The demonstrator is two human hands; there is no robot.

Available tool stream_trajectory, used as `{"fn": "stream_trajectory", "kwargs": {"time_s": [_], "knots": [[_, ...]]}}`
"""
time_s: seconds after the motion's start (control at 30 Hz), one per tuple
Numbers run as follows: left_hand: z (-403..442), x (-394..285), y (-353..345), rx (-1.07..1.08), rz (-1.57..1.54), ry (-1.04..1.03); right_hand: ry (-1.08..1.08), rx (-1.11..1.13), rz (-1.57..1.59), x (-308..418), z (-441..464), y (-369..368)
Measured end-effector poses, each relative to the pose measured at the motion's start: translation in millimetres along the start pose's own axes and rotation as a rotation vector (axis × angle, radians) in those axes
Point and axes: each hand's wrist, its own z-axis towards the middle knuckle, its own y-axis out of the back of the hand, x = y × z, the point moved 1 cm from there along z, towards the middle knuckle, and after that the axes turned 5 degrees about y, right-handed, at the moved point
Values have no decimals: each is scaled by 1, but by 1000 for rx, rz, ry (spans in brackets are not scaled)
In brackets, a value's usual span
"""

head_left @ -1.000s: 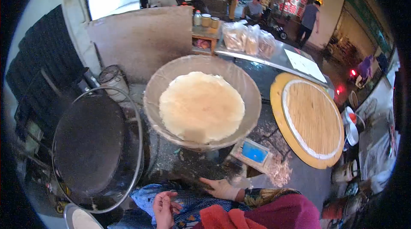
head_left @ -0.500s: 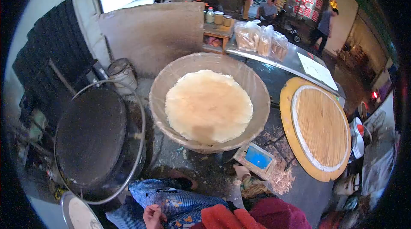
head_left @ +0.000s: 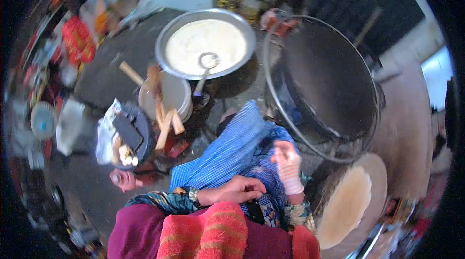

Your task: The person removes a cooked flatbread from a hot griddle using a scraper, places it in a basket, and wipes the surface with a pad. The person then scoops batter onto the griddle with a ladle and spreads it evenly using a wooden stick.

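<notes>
Griddle (head_left: 332, 77), dark floor (head_left: 111, 65), black panel (head_left: 382, 2) behind

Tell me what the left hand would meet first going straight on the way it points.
The left hand would probably meet the striped cuff on the right hand, though with depth unclear it could pass above or below.

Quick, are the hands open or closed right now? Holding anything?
Left hand: partly open, loosely curled, nothing seen in it.
Right hand: nothing seen in it; too blurred to tell how open.
</notes>
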Motion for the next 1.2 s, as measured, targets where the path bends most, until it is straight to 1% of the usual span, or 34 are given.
{"fn": "stream_trajectory", "kwargs": {"time_s": [0.03,0.07,0.13,0.17,0.2,0.27,0.3,0.33,0.4,0.43,0.47,0.53,0.57,0.6,0.67,0.7,0.73,0.77,0.8,0.83,0.87,0.9,0.93,0.97,1.0,1.03,1.07,1.13,1.2], "knots": [[4,7,16,-20,39,-116,14,152,-30,11,26,-31],[-4,8,24,-49,7,-141,23,302,-60,25,39,-63],[-20,7,37,-97,-34,-182,-60,600,-29,14,61,-126],[-29,4,44,-159,-3,-214,-198,667,17,22,68,-159],[-37,6,51,-198,20,-242,-340,722,63,29,74,-191],[-53,11,63,-261,84,-294,-419,757,71,21,77,-249],[-60,13,68,-322,84,-332,-387,832,177,3,80,-270],[-66,13,73,-352,98,-307,-333,856,276,-6,80,-287],[-81,7,84,-405,128,-258,-396,786,360,-22,82,-295],[-89,6,92,-425,156,-278,-357,706,344,-7,83,-284],[-98,0,101,-453,169,-250,-318,624,327,22,85,-262],[-115,-20,122,-498,190,-198,-194,514,339,82,89,-201],[-122,-26,133,-505,191,-160,-148,419,302,103,89,-166],[-129,-33,146,-505,195,-124,-93,418,268,109,92,-126],[-139,-49,171,-477,165,-24,18,379,484,121,92,-50],[-142,-60,183,-465,82,35,133,396,544,127,91,-20],[-142,-69,196,-452,2,95,144,342,600,138,83,2],[-140,-74,211,-481,-36,153,273,394,639,137,81,21],[-137,-80,226,-512,-70,208,253,373,694,131,74,38],[-127,-72,246,-546,-65,221,184,280,766,120,64,45],[-114,-67,266,-567,-85,180,118,189,841,110,55,43],[-97,-56,288,-659,-2,200,32,80,815,104,47,33],[-78,-42,307,-759,79,221,-97,153,790,91,44,19],[-53,-24,324,-755,-31,265,-223,229,759,78,39,5],[-32,-9,337,-752,-144,315,-396,395,735,72,45,-14],[-11,-6,339,-726,-221,342,-452,556,705,59,51,-31],[13,-3,338,-696,-298,370,-477,657,618,59,60,-46],[65,26,353,-476,-578,206,-325,542,659,41,64,-65],[114,53,367,-635,-788,311,-368,279,635,57,71,-65]]}}
